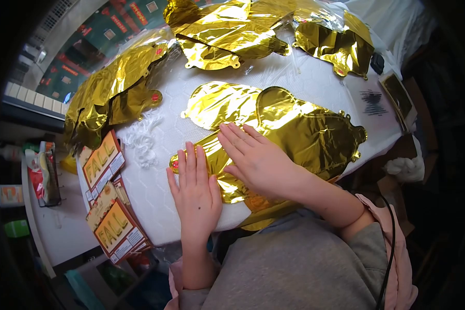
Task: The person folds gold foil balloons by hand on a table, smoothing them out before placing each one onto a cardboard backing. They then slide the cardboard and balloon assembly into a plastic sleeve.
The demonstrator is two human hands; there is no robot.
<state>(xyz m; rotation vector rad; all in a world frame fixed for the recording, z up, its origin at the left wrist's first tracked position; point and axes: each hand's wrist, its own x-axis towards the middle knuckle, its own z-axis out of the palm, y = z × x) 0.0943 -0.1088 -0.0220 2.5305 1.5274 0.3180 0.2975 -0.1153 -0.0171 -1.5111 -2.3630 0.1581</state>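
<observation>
A flat gold foil balloon (pixel 299 132) lies on the white padded table (pixel 163 206) in front of me. My left hand (pixel 196 191) rests palm down at its near left end, fingers stretched out over the foil beside a small red spot. My right hand (pixel 256 157) presses flat on the middle of the foil, its fingers extended toward the upper left. The two hands are apart, and neither grips anything. What lies beneath the palms is hidden.
More gold foil pieces lie at the left (pixel 119 88), the back (pixel 227 39) and the back right (pixel 341 46). Printed FALL packages (pixel 113 227) sit at the left edge near white ribbon (pixel 142 137). A small black object (pixel 377 63) is at the right.
</observation>
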